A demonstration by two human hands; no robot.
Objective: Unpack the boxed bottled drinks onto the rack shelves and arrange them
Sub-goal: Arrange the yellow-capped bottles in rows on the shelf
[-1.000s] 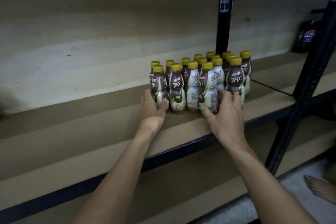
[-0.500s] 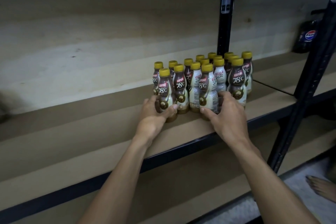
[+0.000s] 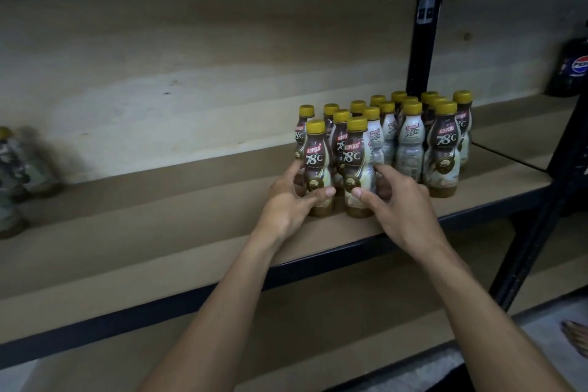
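Several small coffee bottles point(image 3: 410, 137) with yellow caps and brown-and-white labels stand bunched on the wooden rack shelf point(image 3: 191, 232). Two of them stand at the front left of the bunch, close to the shelf's front edge. My left hand point(image 3: 292, 204) grips the left front bottle point(image 3: 316, 169) low down, thumb across its front and fingers behind. My right hand point(image 3: 397, 200) grips the right front bottle point(image 3: 356, 165) the same way, near its base. Both bottles stand upright on the shelf.
A black rack upright point(image 3: 424, 35) rises behind the bunch, another point(image 3: 541, 232) at the right front. A dark cola bottle point(image 3: 572, 67) stands at the far right. Blurred bottles point(image 3: 12, 175) sit at the shelf's far left. A lower shelf point(image 3: 318, 328) and a bare foot point(image 3: 576, 334) show below.
My right hand has shifted left from the middle front bottles to the bottle beside the one in my left hand. Both front bottles have come forward toward the shelf edge.
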